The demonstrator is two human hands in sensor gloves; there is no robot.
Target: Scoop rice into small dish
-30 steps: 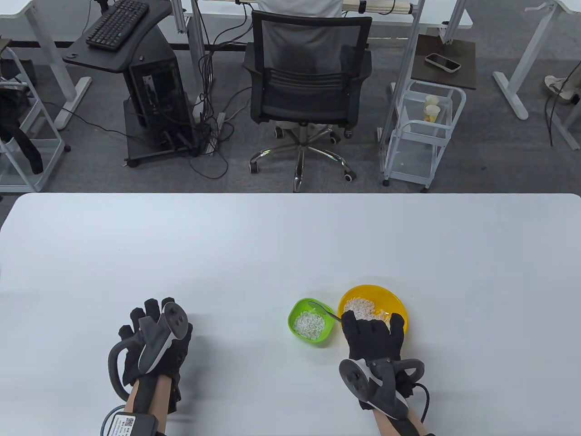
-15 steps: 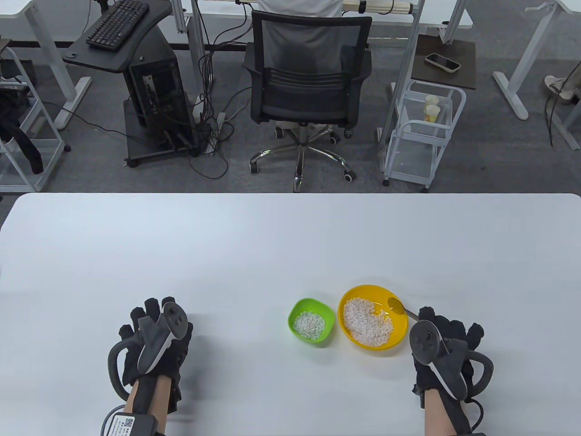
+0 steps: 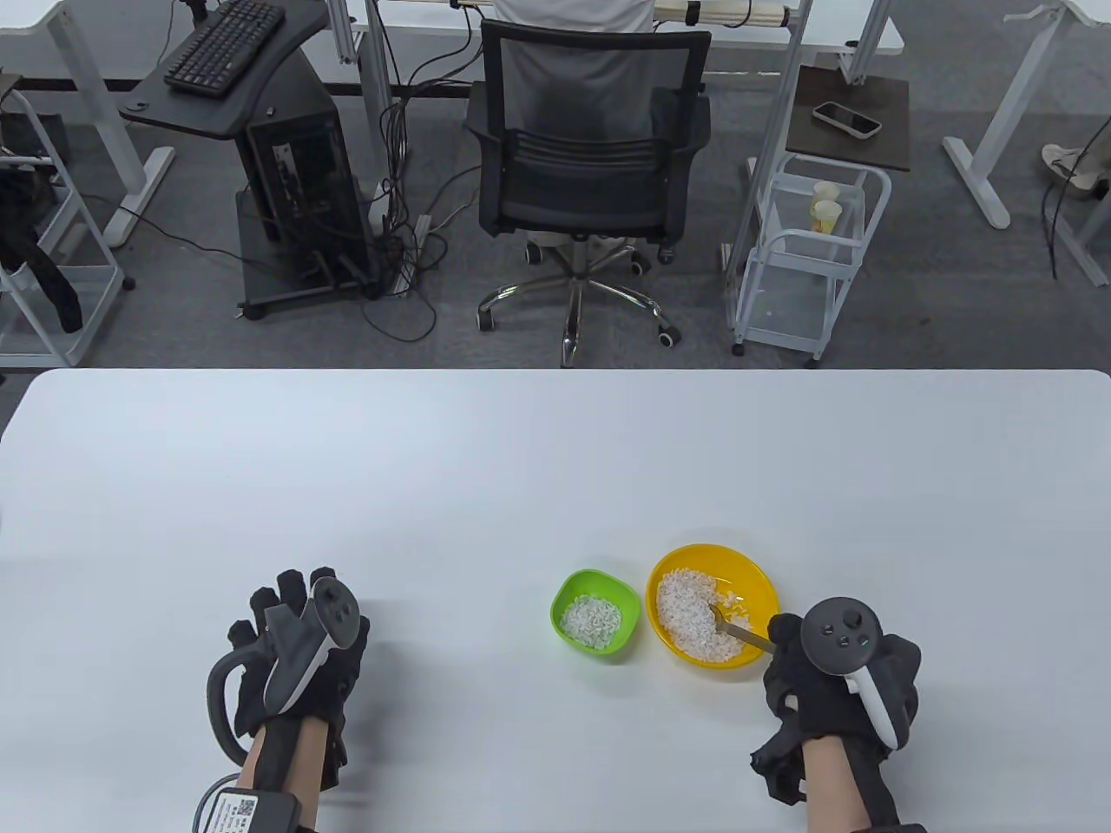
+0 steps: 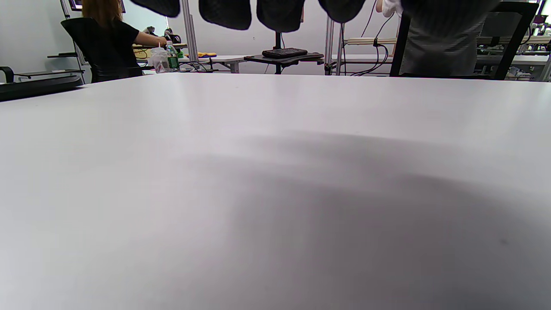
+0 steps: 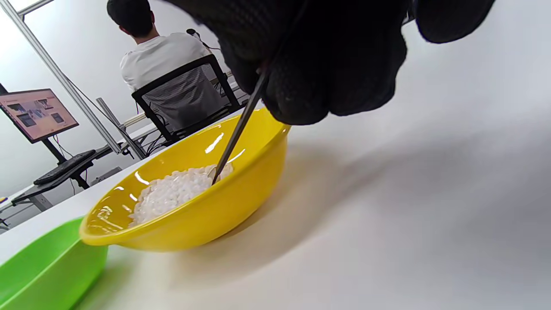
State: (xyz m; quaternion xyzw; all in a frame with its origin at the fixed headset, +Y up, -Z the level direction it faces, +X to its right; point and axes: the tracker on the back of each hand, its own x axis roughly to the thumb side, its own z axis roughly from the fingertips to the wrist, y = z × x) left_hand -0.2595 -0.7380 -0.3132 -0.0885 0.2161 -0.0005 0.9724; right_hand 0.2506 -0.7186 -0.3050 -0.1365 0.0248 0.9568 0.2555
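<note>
A yellow bowl (image 3: pixel 764 599) holding rice (image 3: pixel 690 612) sits on the white table (image 3: pixel 521 468), with a small green dish (image 3: pixel 568 590) of rice just left of it. My right hand (image 3: pixel 825 685) grips a metal spoon (image 3: pixel 738 629) whose tip is dug into the rice in the yellow bowl. The right wrist view shows the spoon handle (image 5: pixel 241 125) running down from my fingers (image 5: pixel 327 64) into the rice (image 5: pixel 176 189) of the yellow bowl (image 5: pixel 206 215), and the green dish (image 5: pixel 43 267) at lower left. My left hand (image 3: pixel 295 651) rests flat on the table, holding nothing.
An office chair (image 3: pixel 590 147), a computer stand (image 3: pixel 286 173) and a white cart (image 3: pixel 807 252) stand beyond the table's far edge. The left wrist view shows bare tabletop (image 4: pixel 275 193) with my fingertips (image 4: pixel 280 13) at the top.
My right hand brought the spoon from over the green dish to the yellow bowl's right rim, then turned and dipped it into the rice. The left hand has not moved.
</note>
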